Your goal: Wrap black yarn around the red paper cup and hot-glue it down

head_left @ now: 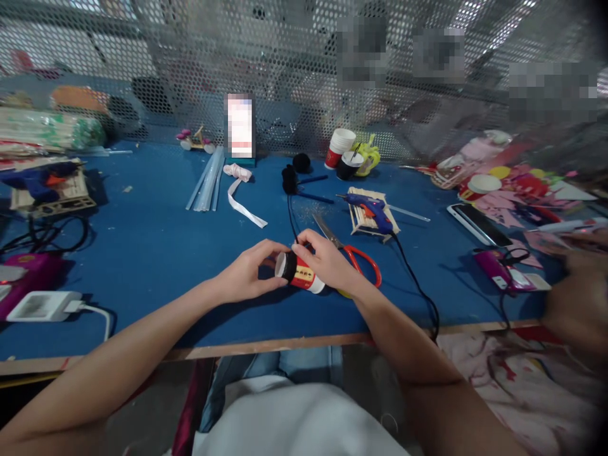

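Both my hands hold a small red and white paper cup [300, 273] lying on its side just above the blue table [156, 253]. My left hand [247, 272] grips the cup's base end, which looks black. My right hand [327, 259] closes over the top of the cup, fingers pinching near the black end. Red-handled scissors [354, 250] lie right behind my right hand. A blue glue gun [373, 212] rests on a small popsicle-stick stand, its black cord running to the table's front edge.
Clear glue sticks [206, 180], a white ribbon [242, 202], black pompoms [294, 171] and stacked cups [342, 152] lie farther back. A phone [477, 221] and craft scraps are at right, where another person's arm [574, 297] reaches in. A charger [42, 304] and cables sit at left.
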`<state>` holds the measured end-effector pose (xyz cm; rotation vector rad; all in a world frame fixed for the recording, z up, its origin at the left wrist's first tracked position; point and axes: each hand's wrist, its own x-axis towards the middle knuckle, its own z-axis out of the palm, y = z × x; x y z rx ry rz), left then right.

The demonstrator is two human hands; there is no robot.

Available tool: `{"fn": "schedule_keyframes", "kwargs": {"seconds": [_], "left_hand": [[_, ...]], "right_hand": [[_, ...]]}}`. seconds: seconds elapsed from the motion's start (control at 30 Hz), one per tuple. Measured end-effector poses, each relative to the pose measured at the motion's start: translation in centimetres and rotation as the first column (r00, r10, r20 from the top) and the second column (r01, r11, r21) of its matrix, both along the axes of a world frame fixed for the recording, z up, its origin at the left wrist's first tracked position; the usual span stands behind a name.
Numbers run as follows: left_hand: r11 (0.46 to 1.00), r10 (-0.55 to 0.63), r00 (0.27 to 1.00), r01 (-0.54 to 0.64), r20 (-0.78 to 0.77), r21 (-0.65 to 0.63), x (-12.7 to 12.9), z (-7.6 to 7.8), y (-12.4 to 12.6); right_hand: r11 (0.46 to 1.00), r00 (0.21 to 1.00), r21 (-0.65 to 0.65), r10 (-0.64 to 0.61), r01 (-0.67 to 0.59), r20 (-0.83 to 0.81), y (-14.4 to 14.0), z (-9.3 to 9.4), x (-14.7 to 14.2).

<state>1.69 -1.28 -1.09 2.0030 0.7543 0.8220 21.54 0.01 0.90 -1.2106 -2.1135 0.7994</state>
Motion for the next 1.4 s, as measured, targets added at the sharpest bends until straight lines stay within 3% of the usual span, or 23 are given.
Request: {"fn": "schedule_keyframes", "kwargs": {"seconds": [0.47, 0.8, 1.0, 1.2, 1.27, 1.4], "left_hand": [[0.999, -0.004, 1.0, 0.005, -0.017, 0.053, 0.1, 0.2, -0.1], [0.974, -0.049, 0.989, 0.079, -0.142, 0.214, 0.0, 0.7, -0.4], [0.957, -0.067, 0.971, 0.128, -0.228, 0.261, 0.0, 0.9, -0.7], [0.944, -0.051, 0.964, 0.131, -0.26, 0.302, 0.1, 0.6, -0.7], [0.948, -0.042, 0.965, 0.121, -0.26, 0.295, 0.0, 0.6, -0.7], [0.956, -0.022, 0.964, 0.098, -0.264, 0.277, 0.0, 0.8, -0.6]], "right_hand": [[0.998, 0.998, -0.059, -0.033, 0.03, -0.045, 0.0, 0.2, 0.1], [0.986, 0.977, -0.153, 0.031, -0.065, -0.212, 1.1, -0.4, 0.8], [0.986, 0.952, -0.131, 0.057, -0.101, -0.299, 1.0, 0.3, 0.6], [0.979, 0.963, -0.153, 0.091, -0.133, -0.255, 1.5, 0.2, 0.2], [0.98, 0.98, -0.183, 0.036, -0.073, -0.197, 1.6, 0.3, 0.4], [0.969, 0.973, -0.158, -0.209, 0.192, -0.102, 1.8, 2.0, 2.1]]}}
